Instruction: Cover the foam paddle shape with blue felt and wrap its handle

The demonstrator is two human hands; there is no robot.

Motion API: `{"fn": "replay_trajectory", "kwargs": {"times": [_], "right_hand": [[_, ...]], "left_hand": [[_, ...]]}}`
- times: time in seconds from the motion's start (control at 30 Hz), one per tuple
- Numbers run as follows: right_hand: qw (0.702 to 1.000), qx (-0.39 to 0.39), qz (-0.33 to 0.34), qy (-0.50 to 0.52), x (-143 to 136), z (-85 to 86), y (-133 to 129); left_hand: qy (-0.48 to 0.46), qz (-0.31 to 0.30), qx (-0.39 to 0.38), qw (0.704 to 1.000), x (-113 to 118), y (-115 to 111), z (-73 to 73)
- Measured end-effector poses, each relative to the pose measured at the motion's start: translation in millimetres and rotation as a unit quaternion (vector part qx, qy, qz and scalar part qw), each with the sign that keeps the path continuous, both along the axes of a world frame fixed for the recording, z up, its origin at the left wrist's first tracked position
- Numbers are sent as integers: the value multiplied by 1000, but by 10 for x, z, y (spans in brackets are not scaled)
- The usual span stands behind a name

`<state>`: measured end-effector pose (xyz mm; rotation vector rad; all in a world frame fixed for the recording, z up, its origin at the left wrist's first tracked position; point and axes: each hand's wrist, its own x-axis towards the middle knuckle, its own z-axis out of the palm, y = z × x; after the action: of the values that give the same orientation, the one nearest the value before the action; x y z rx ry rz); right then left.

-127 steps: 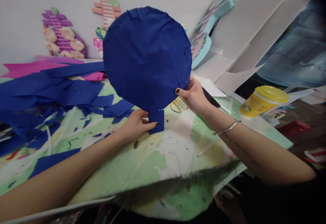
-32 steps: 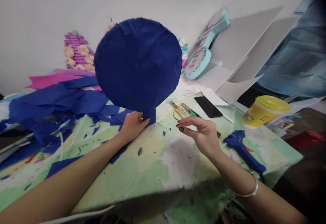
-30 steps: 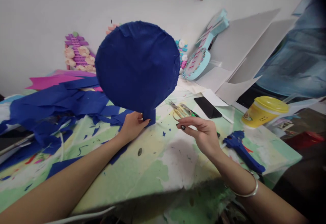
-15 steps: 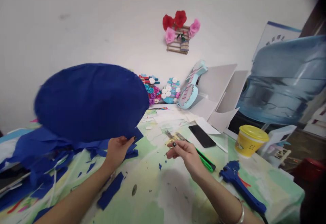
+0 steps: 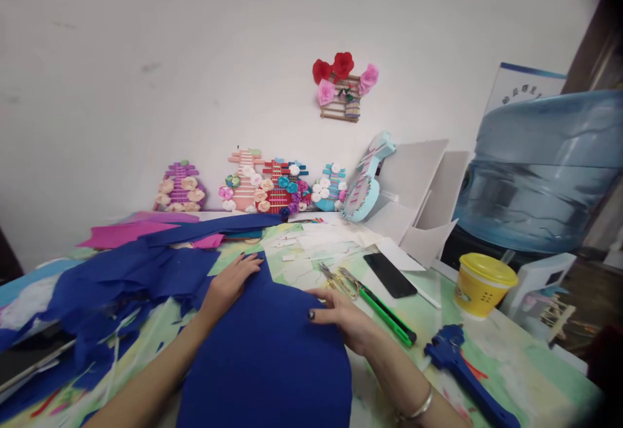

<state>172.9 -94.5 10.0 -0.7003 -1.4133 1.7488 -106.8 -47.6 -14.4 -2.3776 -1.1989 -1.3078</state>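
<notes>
A dark blue, paper-covered board (image 5: 272, 356) with a rounded body and a narrow neck lies before me, neck pointing away. My left hand (image 5: 232, 284) rests on the neck's left side, its fingers stretched out over the blue surface. At the board's right edge my right hand (image 5: 341, 317) grips it, thumb on top and the other fingers partly hidden. Gold-handled scissors (image 5: 335, 280) lie just beyond my right hand, beside a green utility knife (image 5: 387, 314). The board's near end runs out of view.
Crumpled blue paper (image 5: 111, 278) and pink sheets (image 5: 131, 233) cover the left. On the right are a phone (image 5: 390, 275), a blue glue gun (image 5: 467, 373), a yellow tub (image 5: 484, 285) and a large water bottle (image 5: 545, 175). Flower-trimmed lute shapes (image 5: 277, 188) stand along the wall.
The board has come down from its raised position at the left to lie in front of me. My right hand has moved from beside the scissors to the board's edge.
</notes>
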Motion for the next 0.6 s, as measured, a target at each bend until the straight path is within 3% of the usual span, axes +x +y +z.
{"fn": "replay_trajectory", "kwargs": {"times": [0.13, 0.3, 0.4, 0.47, 0.6], "right_hand": [[998, -31, 47, 2, 24, -45, -12], [997, 19, -27, 67, 65, 43, -5], [989, 60, -93, 102, 88, 66, 21], [979, 84, -142, 116, 102, 50, 52], [964, 127, -196, 130, 130, -1, 114]], "left_hand": [[33, 8, 58, 998, 79, -44, 258], [-42, 82, 160, 983, 216, -150, 728], [-140, 120, 166, 969, 282, -212, 989], [-218, 97, 136, 961, 342, -265, 1136], [-350, -19, 49, 935, 539, -452, 1362]]}}
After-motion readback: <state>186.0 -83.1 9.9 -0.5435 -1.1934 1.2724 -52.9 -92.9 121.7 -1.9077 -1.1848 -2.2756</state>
